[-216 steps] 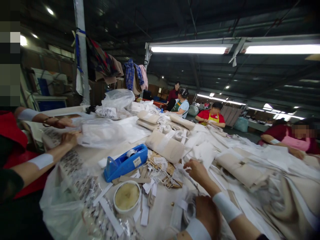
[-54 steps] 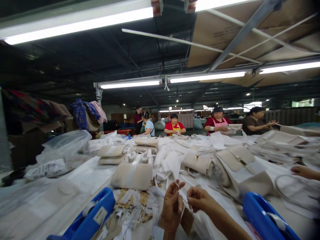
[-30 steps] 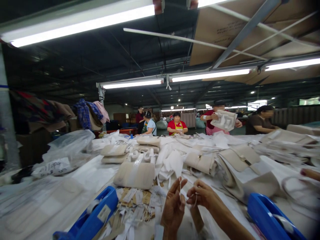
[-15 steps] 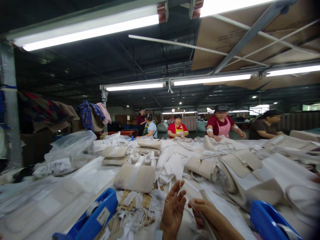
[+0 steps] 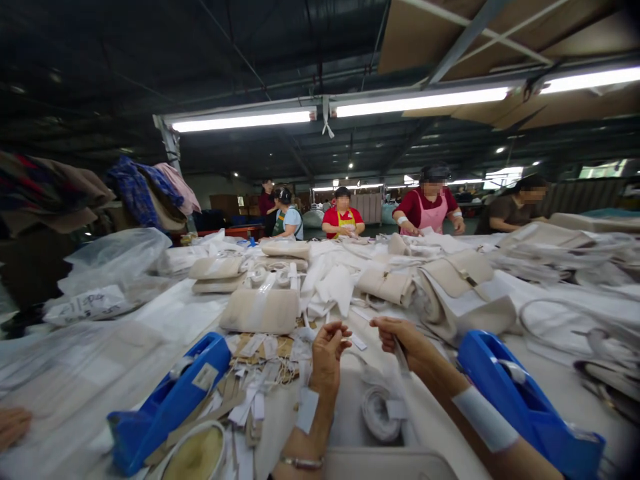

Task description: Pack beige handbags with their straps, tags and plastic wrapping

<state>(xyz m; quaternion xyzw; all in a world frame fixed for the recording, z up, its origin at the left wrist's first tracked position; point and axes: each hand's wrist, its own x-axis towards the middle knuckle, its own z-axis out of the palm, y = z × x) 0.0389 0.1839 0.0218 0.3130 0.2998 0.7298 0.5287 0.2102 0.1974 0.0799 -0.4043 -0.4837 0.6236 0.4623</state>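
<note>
My left hand [image 5: 331, 341] is raised over the table, its fingers curled and tips pinched together; anything between them is too small to make out. My right hand [image 5: 400, 337] is closed, with a narrow beige strap [image 5: 401, 357] hanging below its fingers. A small gap separates the two hands, and a white tag [image 5: 359, 341] shows there. Below them lie a coiled strap in pale wrapping [image 5: 379, 415] and the top edge of a beige bag [image 5: 385, 463]. Left of my left hand is a heap of paper tags with strings [image 5: 270, 363].
Blue tape dispensers stand at left [image 5: 167, 403] and right [image 5: 525, 407]. A round tub [image 5: 196, 453] with yellowish content sits near the front. Beige handbags [image 5: 260, 311] and white wrapping [image 5: 327, 290] cover the table. Another person's hand [image 5: 13, 427] is at the left edge; several co-workers stand opposite.
My hands have moved apart and slightly up; my left fingers, spread before, are now curled in. The view has tilted down, showing the tub and the coiled strap.
</note>
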